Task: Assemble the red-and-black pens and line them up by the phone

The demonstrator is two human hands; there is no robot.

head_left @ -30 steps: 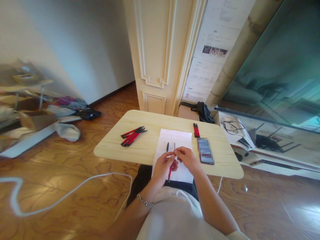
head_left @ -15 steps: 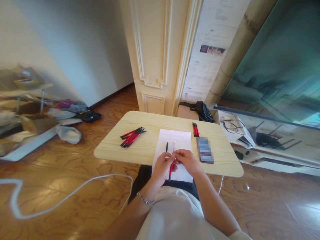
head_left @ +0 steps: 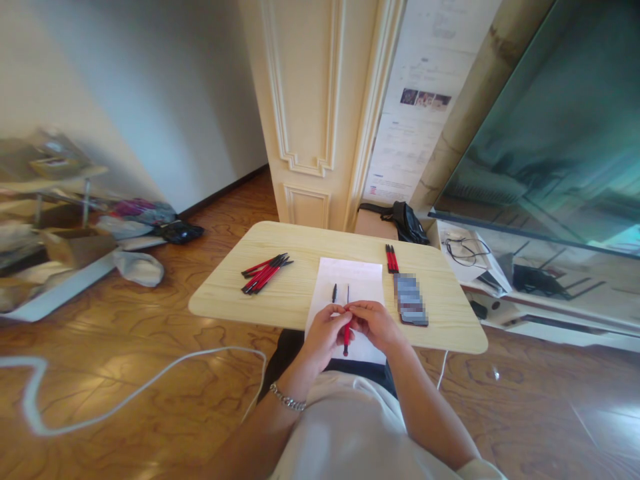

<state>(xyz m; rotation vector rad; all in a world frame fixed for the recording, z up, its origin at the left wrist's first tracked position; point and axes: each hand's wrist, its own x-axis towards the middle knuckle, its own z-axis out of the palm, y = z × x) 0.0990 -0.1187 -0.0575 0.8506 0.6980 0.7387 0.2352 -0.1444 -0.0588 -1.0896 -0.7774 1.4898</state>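
Both hands meet over the near end of a white sheet of paper (head_left: 350, 280) on a small light-wood table (head_left: 295, 293). My left hand (head_left: 324, 333) is closed round a red pen barrel (head_left: 345, 339) that points down toward me. My right hand (head_left: 374, 323) pinches the barrel's top end, fingers pressed together. Just beyond the hands, a small black pen piece (head_left: 335, 293) and a thin refill (head_left: 347, 293) lie on the paper.
A pile of red-and-black pens (head_left: 266, 271) lies at the table's left, two or three more pens (head_left: 391, 259) at the right rear, a phone (head_left: 410, 300) beside the paper. A white cable (head_left: 125, 393) runs over the wooden floor; a black bag (head_left: 407, 225) sits behind the table.
The red barrel has swung from slanted to nearly upright between my hands, and the hands have closed a little tighter together.
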